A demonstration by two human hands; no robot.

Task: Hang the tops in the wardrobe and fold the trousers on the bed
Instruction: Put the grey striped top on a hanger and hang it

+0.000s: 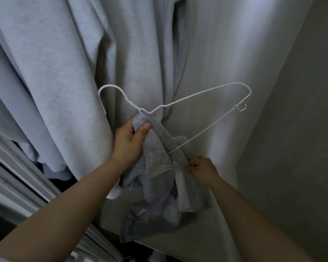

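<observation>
- Step in hand, by the look of it: dressing a white wire hanger (180,103) with a grey top (159,157), the hanging half of the task, not the folding.
- Left hand (130,140): grip closed round a bunch of grey cloth right at the hanger's twisted neck, thumb pressed on the fabric, hook pointing up and to the left.
- Right hand (201,168): fingertips pinching an edge of the same top, low on the right, just beside the lower end of the hanger's bottom bar.
- Grey top: bunched and dangling between the two hands, covering only the near end of the hanger; far shoulder and its small side hook bare, tilted up to the right.
- Behind: pale grey garments (64,72) already hanging in the wardrobe, close behind the hook; pale wardrobe panel (301,129) on the right.
- Rail not in view, so distance to it impossible to judge.
- Next move, as a judgement: spread the cloth over the bare shoulder, probably by drawing the pinched edge along the wire, then level the hanger and lift the hook to the rail.
- Likely snag: fabric sliding off the thin wire while tilted.
</observation>
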